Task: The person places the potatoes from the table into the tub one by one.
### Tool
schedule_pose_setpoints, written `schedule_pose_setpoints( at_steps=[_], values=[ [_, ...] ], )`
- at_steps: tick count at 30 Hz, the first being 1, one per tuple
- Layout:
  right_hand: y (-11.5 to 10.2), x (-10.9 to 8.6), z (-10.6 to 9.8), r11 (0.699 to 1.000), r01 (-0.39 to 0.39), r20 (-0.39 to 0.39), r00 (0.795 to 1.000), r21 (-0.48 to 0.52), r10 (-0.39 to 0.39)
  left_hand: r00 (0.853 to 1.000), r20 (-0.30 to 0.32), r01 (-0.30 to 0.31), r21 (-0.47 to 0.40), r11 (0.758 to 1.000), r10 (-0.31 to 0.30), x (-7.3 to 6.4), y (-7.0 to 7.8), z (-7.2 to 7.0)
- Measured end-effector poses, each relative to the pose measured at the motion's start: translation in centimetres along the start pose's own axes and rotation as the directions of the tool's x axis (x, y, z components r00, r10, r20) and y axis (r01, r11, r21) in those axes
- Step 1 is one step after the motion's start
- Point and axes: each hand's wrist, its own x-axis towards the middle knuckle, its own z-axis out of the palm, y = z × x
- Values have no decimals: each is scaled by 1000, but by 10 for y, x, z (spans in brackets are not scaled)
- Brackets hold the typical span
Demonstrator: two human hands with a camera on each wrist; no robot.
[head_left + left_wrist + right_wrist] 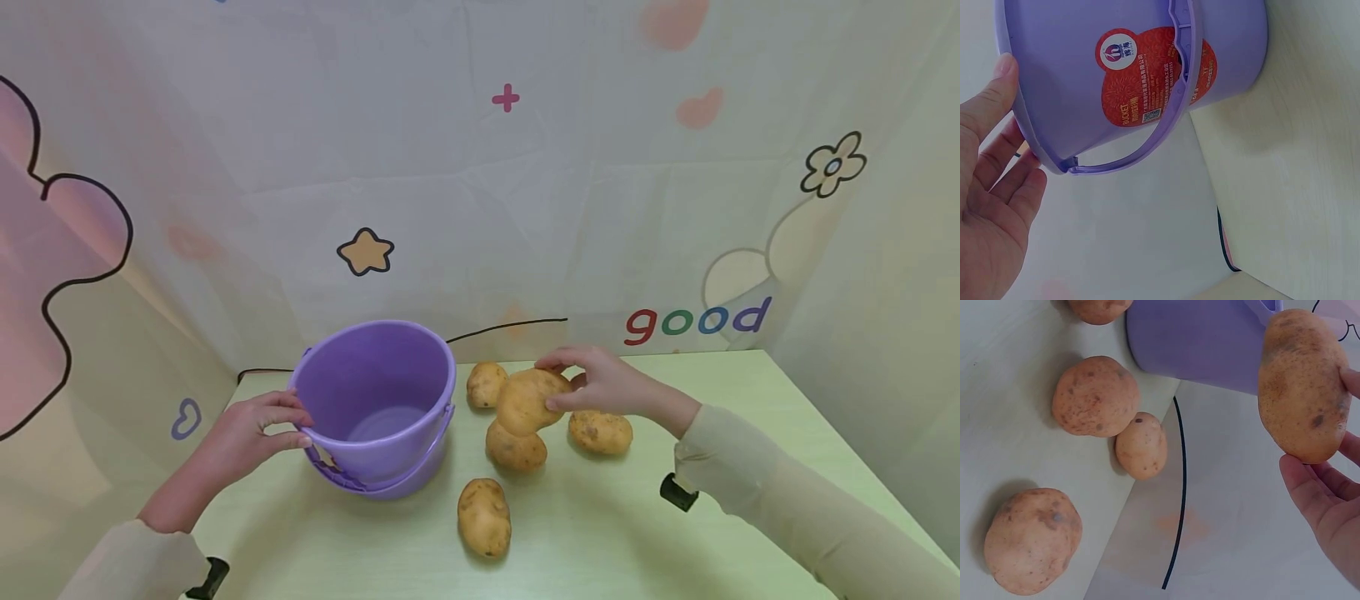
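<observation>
A purple bucket (420,454) stands at the left of the table, tilted a little in the head view, its handle hanging down the front. My left hand (258,429) pinches its rim at the left side, thumb on one face and fingers on the other. A red label (1124,87) shows on the bucket's wall in the left wrist view. My right hand (600,383) holds a large potato (525,402) by its edge, raised above the table right of the bucket. In the right wrist view, fingertips and thumb press the ends of that potato (1304,387).
On the pale table (600,533) lie several more potatoes: one at the back (487,384), one under the held potato (514,447), one to the right (602,432) and one nearer the front (484,518). A printed curtain (525,208) hangs behind.
</observation>
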Motion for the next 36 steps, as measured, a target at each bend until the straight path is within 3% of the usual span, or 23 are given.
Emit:
schedule_pose_setpoints(
  at_steps=[18,26,36],
  values=[
    [-20,28,-2,995,94,-13,996,45,-93,1000,-17,-19,-2,1000,19,1,3,-1],
    [-27,38,-3,998,59,6,998,37,-60,1000,-6,-16,-1,1000,16,1,3,-2],
    [-35,56,2,995,95,7,995,21,-95,999,-24,-39,11,999,39,1,0,0]
  ],
)
